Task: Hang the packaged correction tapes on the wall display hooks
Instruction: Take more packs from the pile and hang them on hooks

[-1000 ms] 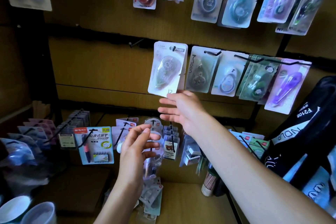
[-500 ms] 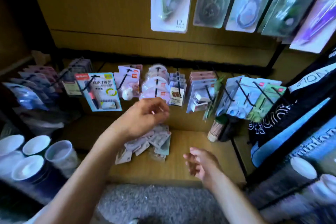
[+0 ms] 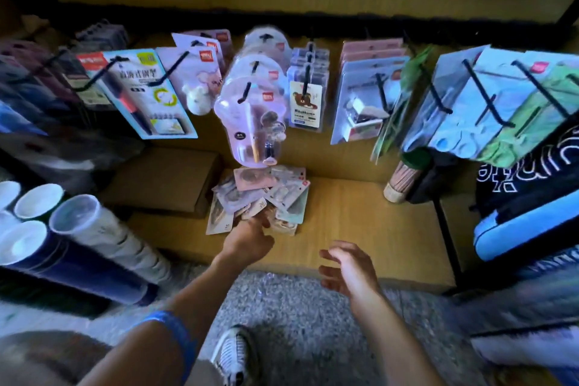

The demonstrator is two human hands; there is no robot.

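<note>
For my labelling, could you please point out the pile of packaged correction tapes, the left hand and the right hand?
pile of packaged correction tapes (image 3: 250, 180): head view, pink card on top.
left hand (image 3: 249, 241): head view, back of hand.
right hand (image 3: 352, 269): head view, back of hand.

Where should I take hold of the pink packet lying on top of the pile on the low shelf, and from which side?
Take the pink packet by a flat card edge, probably its left end, which overhangs the pile of packets. Come from the front and above, where the left hand already reaches. It lies flat with its bulging blister upward, so a thumb-and-finger grip across the thin card suits it better than one around the blister.
</note>
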